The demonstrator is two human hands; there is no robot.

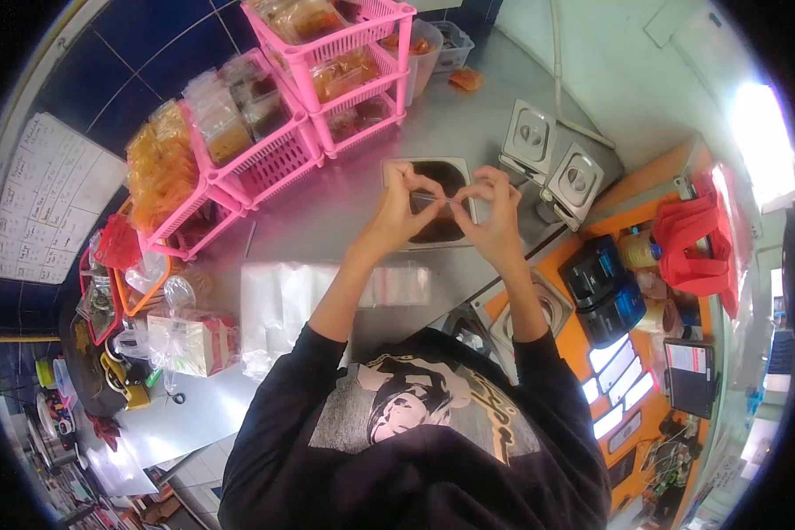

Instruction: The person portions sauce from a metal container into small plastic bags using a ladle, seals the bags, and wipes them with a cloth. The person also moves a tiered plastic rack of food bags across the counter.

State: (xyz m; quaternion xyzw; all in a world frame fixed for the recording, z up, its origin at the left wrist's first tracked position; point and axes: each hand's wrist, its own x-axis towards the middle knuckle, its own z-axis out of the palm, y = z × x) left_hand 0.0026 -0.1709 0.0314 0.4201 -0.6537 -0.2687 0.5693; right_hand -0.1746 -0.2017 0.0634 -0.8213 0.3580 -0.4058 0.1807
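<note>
Above a steel food pan (462, 165) of dark contents, my left hand (401, 210) and my right hand (493, 217) meet with thumbs and forefingers pinched. Between the fingertips runs the thin edge of what looks like a clear plastic bag (448, 200); most of it is hard to make out against the dark pan. Just below my left forearm lies a stack of clear plastic bags (397, 287), beside larger white plastic sheets (274, 305).
Pink baskets (274, 172) holding packed food bags stand at the back left. Steel lidded containers (578, 180) are at the right, near a black device (602, 291) on an orange surface. A wrapped box (190, 343) and a tape dispenser (125, 378) lie at the left.
</note>
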